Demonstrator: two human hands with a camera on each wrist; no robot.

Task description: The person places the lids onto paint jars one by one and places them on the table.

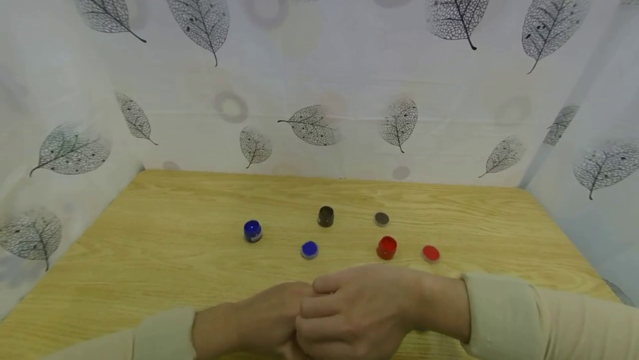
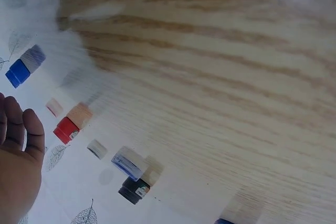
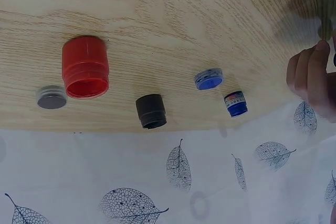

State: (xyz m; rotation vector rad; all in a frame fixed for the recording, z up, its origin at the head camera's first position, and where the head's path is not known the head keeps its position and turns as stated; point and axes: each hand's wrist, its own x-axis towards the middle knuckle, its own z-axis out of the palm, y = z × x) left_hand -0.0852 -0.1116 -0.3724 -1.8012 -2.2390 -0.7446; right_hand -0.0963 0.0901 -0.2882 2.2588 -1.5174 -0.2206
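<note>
In the head view my left hand [image 1: 264, 315] and right hand [image 1: 356, 313] meet at the front of the table. The right fingers are curled and overlap the left fingertips. Whatever may be between the hands is hidden. A dark blue patch [image 3: 335, 60] shows beside fingers [image 3: 312, 77] at the right wrist view's edge, too little to identify. Beyond the hands stand uncapped jars: blue jar [image 1: 252, 231], black jar [image 1: 326, 216] and red jar [image 1: 386, 247]. Near them lie a blue lid [image 1: 309, 249], a dark lid [image 1: 381, 219] and a red lid [image 1: 430, 253].
The left wrist view holds another blue jar [image 2: 19, 73], beyond the red jar; I do not see it in the head view. A leaf-patterned cloth [image 1: 344, 82] rises behind and beside the wooden table [image 1: 175, 221].
</note>
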